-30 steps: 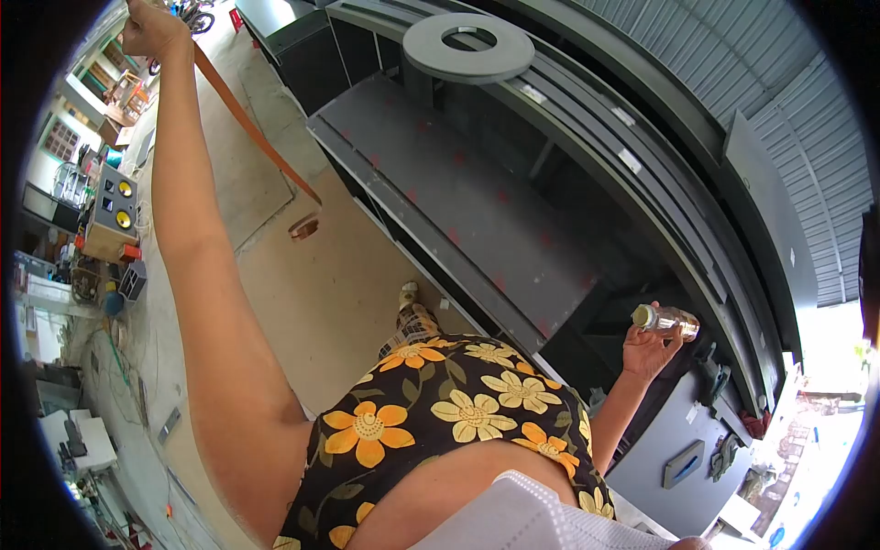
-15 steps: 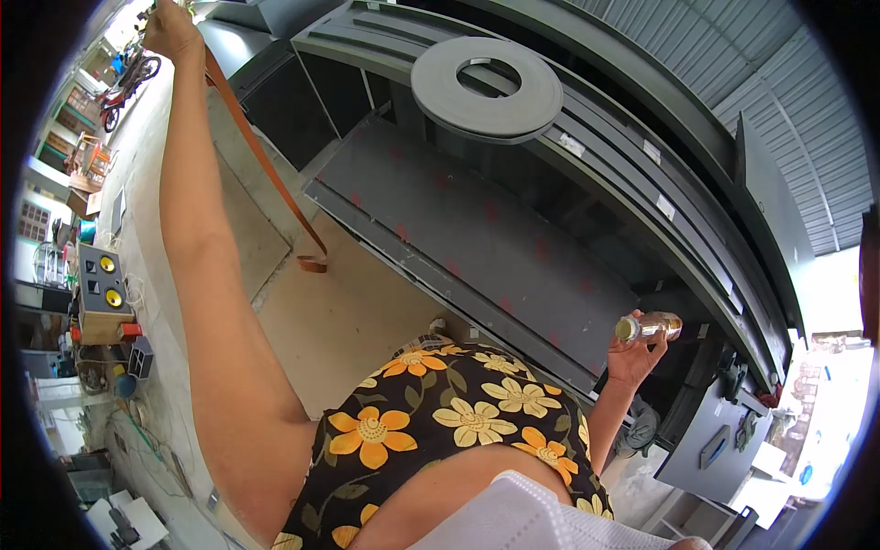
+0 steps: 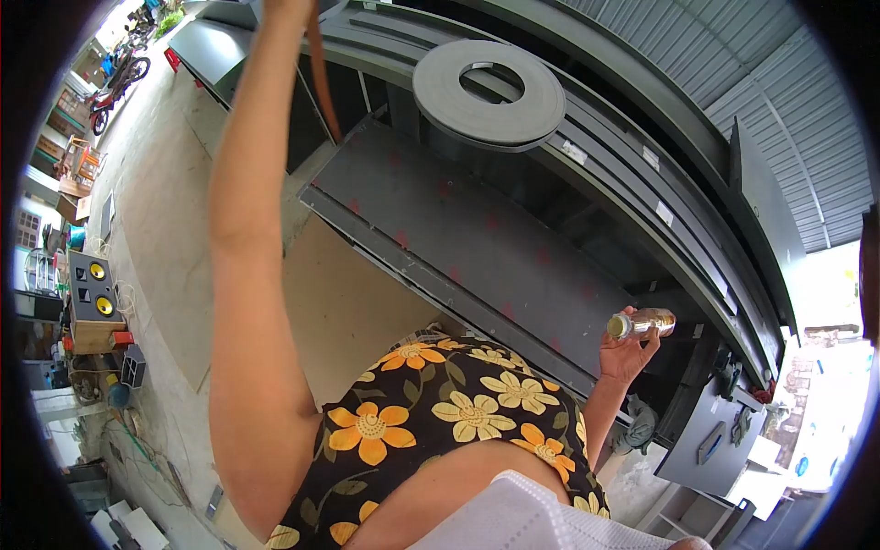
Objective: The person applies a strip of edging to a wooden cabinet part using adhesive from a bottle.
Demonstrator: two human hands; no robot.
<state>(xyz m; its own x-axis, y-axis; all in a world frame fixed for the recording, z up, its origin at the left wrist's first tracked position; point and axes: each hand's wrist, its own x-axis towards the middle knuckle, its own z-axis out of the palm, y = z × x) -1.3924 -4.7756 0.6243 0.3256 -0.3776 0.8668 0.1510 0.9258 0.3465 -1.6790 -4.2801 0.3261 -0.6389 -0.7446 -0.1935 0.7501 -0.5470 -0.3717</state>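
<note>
My left arm reaches far up to the top edge, where my left hand (image 3: 288, 7) is mostly cut off and its fingers are hidden. A brown flat strip (image 3: 323, 87) hangs down beside its wrist, in front of the dark cabinet. At the right, my right hand (image 3: 625, 356) is closed around a small clear bottle (image 3: 653, 322), tilted nearly on its side, its yellowish end (image 3: 620, 326) pointing left. Some of its contents look brownish, but I cannot make them out. A grey roll of flat banding (image 3: 541, 110) lies on the cabinet frame between my hands.
A large dark grey cabinet (image 3: 458, 220) with rails and a red-marked panel stands in front of me. On the left floor are a speaker box (image 3: 96, 289) and cables. Further off stands a motorbike (image 3: 119, 92). A grey panel (image 3: 710, 445) leans at lower right.
My left arm has swung to the right, and its hand has moved mostly past the top edge. The brown strip came along, its curled lower end lifted off the floor. The bottle moved slightly left.
</note>
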